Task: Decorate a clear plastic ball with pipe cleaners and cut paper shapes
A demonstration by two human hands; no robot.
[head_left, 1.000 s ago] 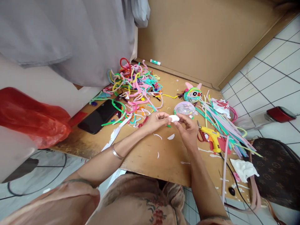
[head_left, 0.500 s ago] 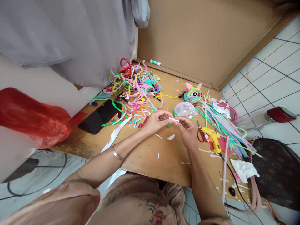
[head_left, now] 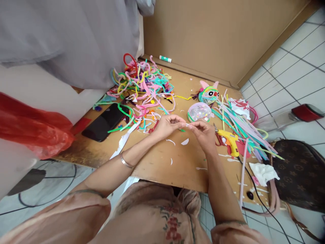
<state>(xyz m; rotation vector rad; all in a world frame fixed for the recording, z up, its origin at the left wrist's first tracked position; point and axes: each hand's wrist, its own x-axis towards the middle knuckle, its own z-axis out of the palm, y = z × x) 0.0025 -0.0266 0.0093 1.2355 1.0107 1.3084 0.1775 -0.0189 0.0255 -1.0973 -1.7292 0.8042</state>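
Observation:
Between the fingertips of both hands is a small white piece of paper (head_left: 187, 125), mostly covered by them. My left hand (head_left: 169, 127) pinches its left end, and my right hand (head_left: 203, 133) pinches the right end. Below them on the table lie white paper scraps: a half-round piece (head_left: 185, 141) and a thin curved sliver (head_left: 171, 142). Just beyond my right hand stands a clear round bowl (head_left: 199, 112) with a pipe-cleaner rim and small coloured bits. Behind it sits a striped pipe-cleaner animal head (head_left: 209, 94) with pink ears, round eyes and a red nose.
A tangled heap of pipe cleaners (head_left: 144, 81) and a black phone (head_left: 104, 122) are at the left. On the right lie a yellow glue gun (head_left: 230, 139) with its cord, straight pipe cleaners (head_left: 241, 125), a tissue (head_left: 264, 173) and a brown bag (head_left: 299, 173). A glue stick (head_left: 165, 59) lies at the back.
My fingers have closed further around the white paper, so less of it shows. The whole view has shifted slightly; the things on the table stay in place.

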